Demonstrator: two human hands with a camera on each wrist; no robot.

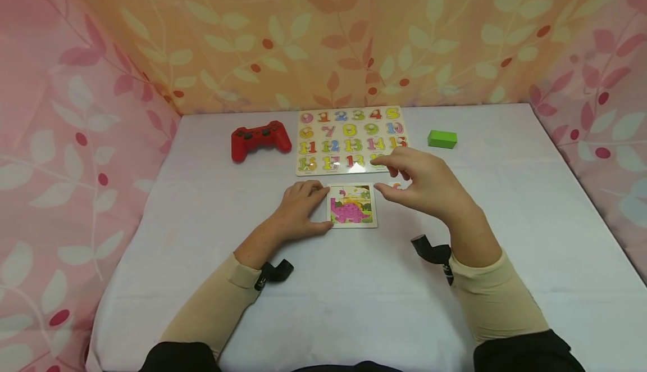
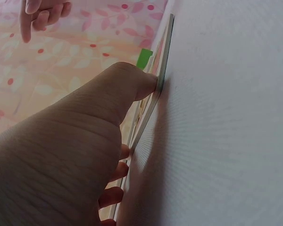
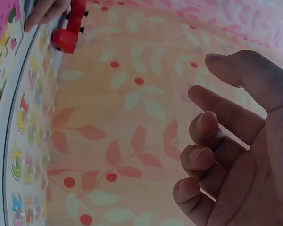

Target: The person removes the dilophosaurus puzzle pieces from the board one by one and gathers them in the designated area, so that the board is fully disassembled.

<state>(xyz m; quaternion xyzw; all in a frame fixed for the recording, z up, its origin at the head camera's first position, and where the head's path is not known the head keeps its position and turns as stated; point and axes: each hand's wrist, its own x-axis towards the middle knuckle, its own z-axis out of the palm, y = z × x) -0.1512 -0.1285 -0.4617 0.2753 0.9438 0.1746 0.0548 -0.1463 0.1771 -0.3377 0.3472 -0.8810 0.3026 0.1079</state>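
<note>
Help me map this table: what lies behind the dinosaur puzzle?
Beyond the dinosaur puzzle lies the number board, with the patterned curtain farther back. The right hand covers the board's near right corner in the head view, hiding what is there.

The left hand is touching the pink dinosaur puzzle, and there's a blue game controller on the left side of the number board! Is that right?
Not quite: the game controller is red, not blue, as the head view shows. The left hand is touching the pink dinosaur puzzle, and the game controller is left of the number board.
</note>
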